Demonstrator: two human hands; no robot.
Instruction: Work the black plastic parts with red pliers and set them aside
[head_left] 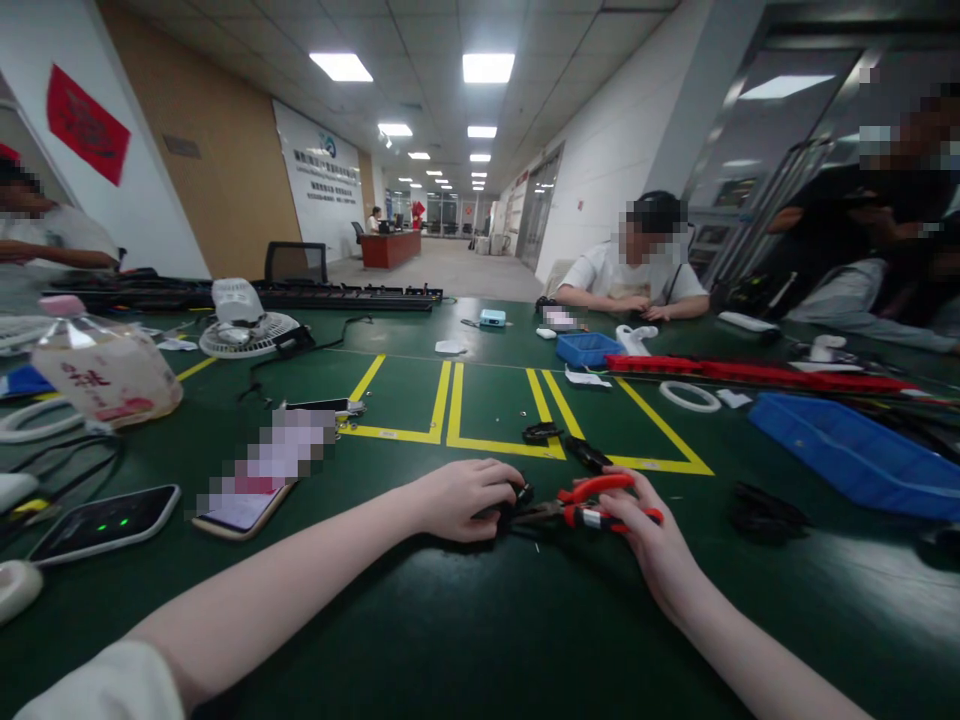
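My right hand (645, 530) is closed around the red handles of a pair of cutters (592, 500), whose jaws point left. My left hand (461, 498) rests on the green table (480, 620) with its fingers curled round a small black part (517, 497) that meets the cutter's jaws. A second small black piece (541, 432) and a black strip (589, 455) lie just beyond, near the yellow tape lines (450, 410).
Two phones (105, 522) (247, 500) and a plastic bottle (105, 375) lie at left, a small white fan (244, 325) behind. Blue trays (855, 450) (589, 348), a red strip (750, 372) and a black bundle (765, 512) are at right. Other people sit across the table and at both sides.
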